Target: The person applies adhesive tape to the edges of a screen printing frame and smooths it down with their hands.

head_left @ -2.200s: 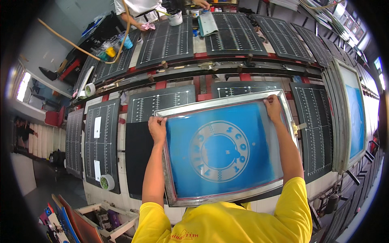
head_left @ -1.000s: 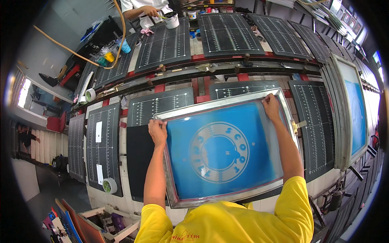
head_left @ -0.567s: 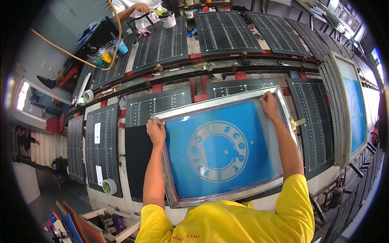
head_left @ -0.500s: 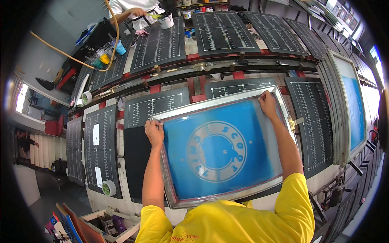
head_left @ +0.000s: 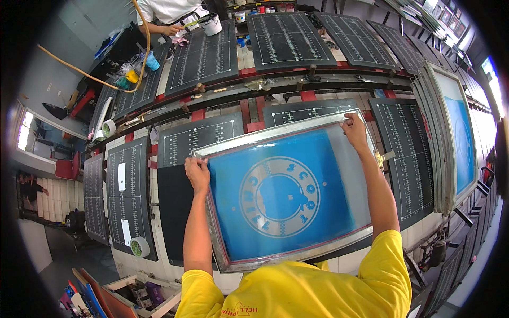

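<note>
A large silk-screen frame [head_left: 275, 261] with metal edges and blue mesh is tilted in front of me. A round pale emblem [head_left: 280, 196] shows in the middle of its mesh. At the far left corner, my left hand [head_left: 198, 174] is closed on the rim. My right hand [head_left: 354, 132] grips the far rim near the right corner, fingers curled over it. Under the frame are black printing boards, one with a black cloth [head_left: 177, 212] on it, partly covered. A brass-coloured clamp [head_left: 379, 159] sits on the frame's right side.
Several marked boards [head_left: 289, 40] line the far side beyond a rail [head_left: 222, 94]. More screens [head_left: 450, 143] stand upright at right. A tape roll [head_left: 139, 247] rests on a left board. Across the table, another person's hand [head_left: 172, 31] is near a white bucket [head_left: 212, 24].
My right hand has shifted slightly rightward along the far rim. The view has moved a little. The other person's hand has come down, away from the bucket's top.
</note>
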{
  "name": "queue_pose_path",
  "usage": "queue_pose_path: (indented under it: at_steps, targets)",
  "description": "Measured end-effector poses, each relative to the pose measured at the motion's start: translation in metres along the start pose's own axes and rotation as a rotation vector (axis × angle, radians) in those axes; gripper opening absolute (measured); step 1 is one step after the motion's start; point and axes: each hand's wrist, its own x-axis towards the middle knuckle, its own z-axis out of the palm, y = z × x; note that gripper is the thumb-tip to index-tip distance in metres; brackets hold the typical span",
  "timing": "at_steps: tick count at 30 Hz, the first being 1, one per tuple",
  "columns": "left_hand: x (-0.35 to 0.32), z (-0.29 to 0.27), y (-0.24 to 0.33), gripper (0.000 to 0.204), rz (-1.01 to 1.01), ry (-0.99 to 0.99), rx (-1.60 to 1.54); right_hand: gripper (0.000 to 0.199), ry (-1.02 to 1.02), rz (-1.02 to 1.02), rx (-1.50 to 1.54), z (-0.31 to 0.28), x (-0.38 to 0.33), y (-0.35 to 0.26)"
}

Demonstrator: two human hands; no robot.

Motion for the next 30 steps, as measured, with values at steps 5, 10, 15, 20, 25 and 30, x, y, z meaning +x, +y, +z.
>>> queue_pose_path:
  at_steps: [5,10,15,20,25,30]
  targets:
    - [0.000,-0.002,-0.002,0.024,-0.049,0.011,-0.054,0.016,-0.022,0.079,0.125,-0.008,-0.002,-0.023]
    - [0.002,0.000,0.000,0.025,-0.027,0.010,-0.022,0.012,-0.025,0.136,0.175,0.005,0.003,0.006]
    - [0.001,0.001,0.002,0.023,-0.020,0.008,0.030,0.014,-0.012,0.065,0.097,0.024,0.010,0.035]
    - [0.000,0.002,0.001,0.024,-0.008,0.030,0.054,0.019,-0.004,0.108,0.035,0.032,0.007,0.036]
    - [0.000,0.000,0.003,0.023,0.002,0.024,0.075,0.021,-0.005,0.117,-0.029,0.035,0.006,0.036]
    - [0.002,-0.002,0.009,0.020,-0.031,-0.021,0.071,0.021,0.013,0.079,-0.115,0.035,0.007,0.039]
